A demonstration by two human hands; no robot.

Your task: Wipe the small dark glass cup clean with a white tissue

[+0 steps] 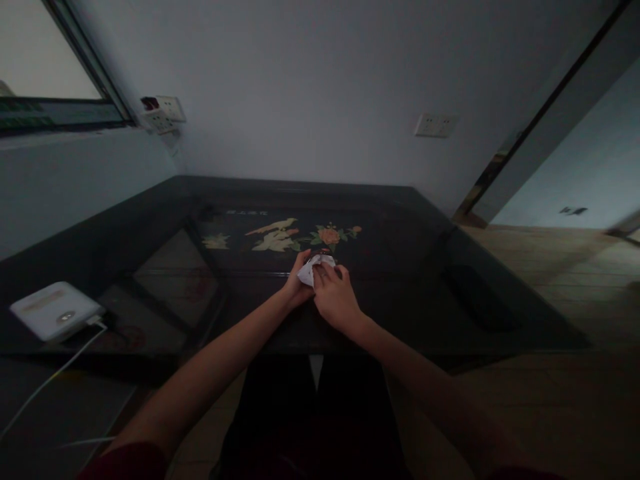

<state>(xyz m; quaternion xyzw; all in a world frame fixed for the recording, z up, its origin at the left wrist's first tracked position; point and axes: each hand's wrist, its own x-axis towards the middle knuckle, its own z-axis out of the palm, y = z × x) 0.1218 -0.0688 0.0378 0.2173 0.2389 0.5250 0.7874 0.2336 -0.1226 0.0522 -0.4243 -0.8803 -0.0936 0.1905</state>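
Nearest: dark-clad legs [280, 407] under the table's [390, 307] front edge. Both hands are together over the table's near-middle. Left hand [296, 288] is curled round a small dark item [320, 252], gripping it (mostly hidden, can't ID it). Right hand [334, 293] has bent fingers closed on a white tissue [307, 273], pressed against that item.

Step in hand: reads as wiping, though wrapping can't be ruled out. Next move calls for a steady left grip and a small shift of the tissue to reach the covered side.

White box [57, 308] with a white cable [55, 373] sits at the table's left end; dark slab [477, 298] toward its right. Bird-and-flower picture [275, 235] shows on the table beyond the hands. Wall socket [436, 125] is past the table's back edge.
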